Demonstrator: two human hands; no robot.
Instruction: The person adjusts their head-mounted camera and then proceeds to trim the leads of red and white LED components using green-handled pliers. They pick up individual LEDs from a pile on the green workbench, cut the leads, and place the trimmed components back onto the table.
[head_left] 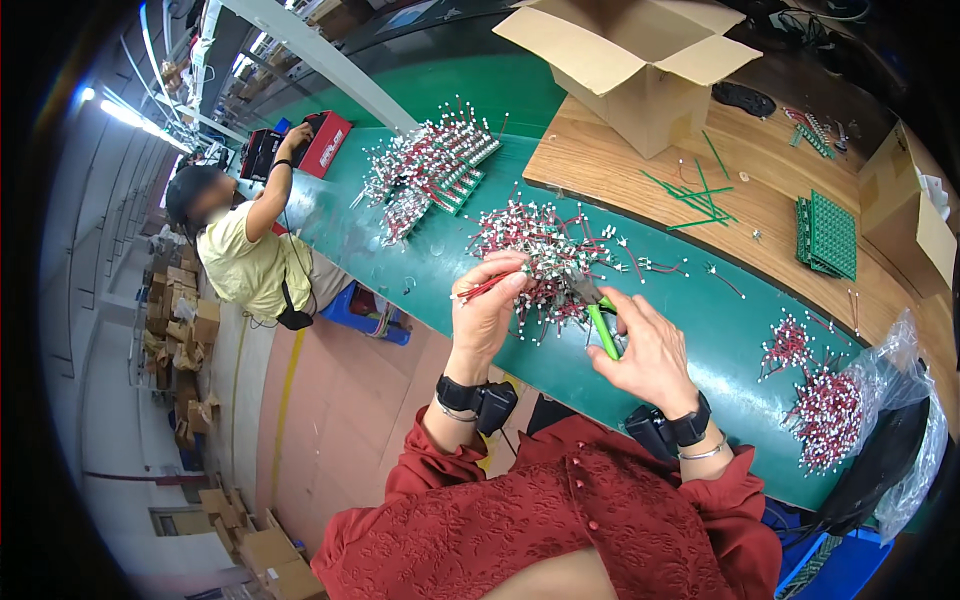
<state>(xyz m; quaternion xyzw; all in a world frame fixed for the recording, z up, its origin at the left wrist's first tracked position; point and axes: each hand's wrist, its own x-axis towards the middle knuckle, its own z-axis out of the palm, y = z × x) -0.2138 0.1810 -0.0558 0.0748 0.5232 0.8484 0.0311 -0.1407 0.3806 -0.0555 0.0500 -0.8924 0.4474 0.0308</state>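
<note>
trimming wired parts at the green belt

nearest us, our right hand [650, 345] is closed around green-handled cutters [603, 325]; our left hand [487, 305] pinches red-wired pieces [478, 288] just beside them, above the green belt [700, 330]. we judge trimming underway. beyond, the wire pile [545, 250] hides the cutter tips.

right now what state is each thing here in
left hand: closed on a red-wired part
right hand: gripping green-handled cutters
wired parts pile: loose heap on the green belt
cardboard box: flaps open, upright on the wooden table
green boards: stacked
clear plastic bag: open, crumpled at the belt's end
</note>
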